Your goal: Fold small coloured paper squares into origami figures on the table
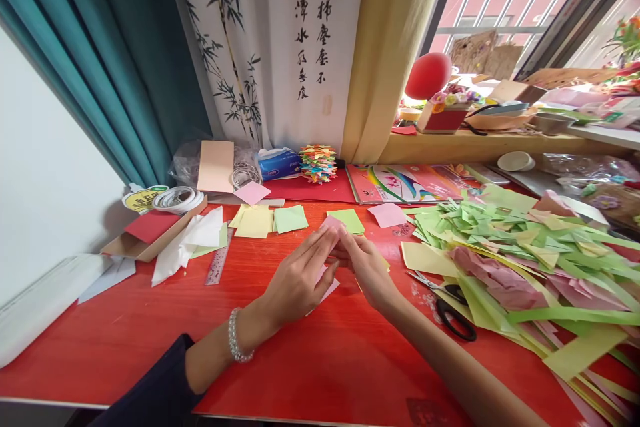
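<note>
My left hand [299, 275] and my right hand [369, 275] meet over the red table, their fingertips closed together on a small piece of pink paper [331, 222]. Most of that paper is hidden by the fingers. Beneath the hands, part of another pink paper [330, 288] shows. Just beyond the fingertips lies a bright green paper square [351, 221]. A pink square [387, 215] is to its right. Towards the left are a pale green square [291, 219], several yellow squares [254, 221] and a pink square [253, 193].
Black-handled scissors [456, 321] rest beside a big heap of folded green pieces [500, 233] and paper strips on the right. At left are a ruler [217, 261], white tissue [193, 240] and a cardboard tray [145, 248]. A multicoloured paper ball [319, 164] stands at the back.
</note>
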The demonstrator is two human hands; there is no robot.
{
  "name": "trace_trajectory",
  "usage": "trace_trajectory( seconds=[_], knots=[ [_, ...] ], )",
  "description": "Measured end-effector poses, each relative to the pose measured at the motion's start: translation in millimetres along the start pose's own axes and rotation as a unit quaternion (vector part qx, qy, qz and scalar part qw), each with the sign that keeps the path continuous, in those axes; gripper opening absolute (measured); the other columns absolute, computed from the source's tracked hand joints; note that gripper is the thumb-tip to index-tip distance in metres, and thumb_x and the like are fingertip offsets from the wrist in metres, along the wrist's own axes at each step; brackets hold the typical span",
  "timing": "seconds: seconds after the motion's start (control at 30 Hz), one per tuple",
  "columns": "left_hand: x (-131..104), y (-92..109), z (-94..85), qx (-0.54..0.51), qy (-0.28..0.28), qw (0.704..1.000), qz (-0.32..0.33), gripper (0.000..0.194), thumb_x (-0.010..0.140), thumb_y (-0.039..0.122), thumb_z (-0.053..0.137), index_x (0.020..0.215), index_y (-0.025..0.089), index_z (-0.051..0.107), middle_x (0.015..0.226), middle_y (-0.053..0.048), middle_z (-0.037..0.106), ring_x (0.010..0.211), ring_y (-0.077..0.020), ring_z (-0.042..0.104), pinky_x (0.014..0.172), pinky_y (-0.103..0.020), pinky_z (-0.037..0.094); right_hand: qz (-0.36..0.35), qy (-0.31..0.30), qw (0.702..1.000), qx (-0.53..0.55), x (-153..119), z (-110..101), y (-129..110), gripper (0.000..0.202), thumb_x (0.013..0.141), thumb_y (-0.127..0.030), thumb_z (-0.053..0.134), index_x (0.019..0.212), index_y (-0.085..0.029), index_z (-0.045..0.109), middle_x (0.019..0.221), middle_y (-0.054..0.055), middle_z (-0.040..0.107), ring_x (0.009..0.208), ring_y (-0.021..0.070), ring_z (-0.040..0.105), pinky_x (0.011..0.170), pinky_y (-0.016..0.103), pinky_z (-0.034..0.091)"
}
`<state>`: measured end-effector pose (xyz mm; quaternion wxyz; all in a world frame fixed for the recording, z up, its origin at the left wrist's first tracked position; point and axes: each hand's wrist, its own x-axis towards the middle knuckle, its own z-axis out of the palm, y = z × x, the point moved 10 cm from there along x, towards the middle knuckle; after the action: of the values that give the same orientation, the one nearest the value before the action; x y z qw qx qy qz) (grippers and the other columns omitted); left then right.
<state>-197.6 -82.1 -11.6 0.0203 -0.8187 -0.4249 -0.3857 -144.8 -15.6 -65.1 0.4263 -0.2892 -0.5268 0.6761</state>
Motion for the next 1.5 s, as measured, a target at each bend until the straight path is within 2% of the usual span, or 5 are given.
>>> trace_trajectory(
  seconds=[0.17,0.33,0.53,0.8,1.5],
  knots=[
    [-7,-40,-0.9,-0.254,0.012,0.935,-0.249,0.038,0.092,0.027,0.032,0.129,0.022,0.033,0.125,-0.008,0.054,0.118,-0.0175,0.047,0.097,-0.034,0.040,-0.020,0.006,0.994,-0.108,3,-5,-2,0.033,0.079,-0.047,0.053,0.076,-0.015,0.061,0.066,0.001,0.062,0.061,0.0133,0.057,0.057,0.023,0.043],
    [-13,-76,-17.0,-0.264,0.106,0.897,-0.339,0.032,0.082,0.036,0.051,0.110,0.021,0.053,0.114,-0.007,0.058,0.104,-0.0198,0.053,0.086,-0.030,0.043,0.007,-0.023,0.998,-0.066,3,1,5,0.033,0.079,-0.047,0.052,0.087,-0.016,0.061,0.084,0.008,0.068,0.078,0.0200,0.064,0.070,0.030,0.048],
    [-15,-81,-0.8,-0.335,0.067,0.865,-0.367,0.024,0.076,0.037,0.057,0.090,0.018,0.064,0.085,-0.003,0.060,0.072,-0.0145,0.055,0.064,-0.024,0.045,0.013,-0.092,0.991,-0.096,-1,17,8,0.033,0.082,-0.044,0.050,0.100,-0.019,0.061,0.093,0.006,0.067,0.087,0.0203,0.063,0.075,0.031,0.047],
    [-18,-77,6.9,-0.422,0.074,0.815,-0.389,0.018,0.074,0.031,0.060,0.083,0.015,0.062,0.070,0.000,0.056,0.058,-0.0100,0.049,0.056,-0.023,0.043,0.009,-0.092,0.990,-0.103,-1,17,12,0.036,0.082,-0.047,0.047,0.099,-0.019,0.063,0.092,0.006,0.068,0.086,0.0210,0.063,0.076,0.032,0.047],
    [-27,-88,6.0,-0.389,0.092,0.819,-0.411,0.021,0.075,0.037,0.059,0.075,0.017,0.058,0.062,0.002,0.050,0.060,-0.0113,0.048,0.056,-0.022,0.041,0.067,-0.091,0.983,-0.146,-1,15,29,0.027,0.069,-0.036,0.066,0.085,-0.015,0.063,0.084,0.007,0.068,0.080,0.0210,0.065,0.076,0.036,0.050]
  ],
)
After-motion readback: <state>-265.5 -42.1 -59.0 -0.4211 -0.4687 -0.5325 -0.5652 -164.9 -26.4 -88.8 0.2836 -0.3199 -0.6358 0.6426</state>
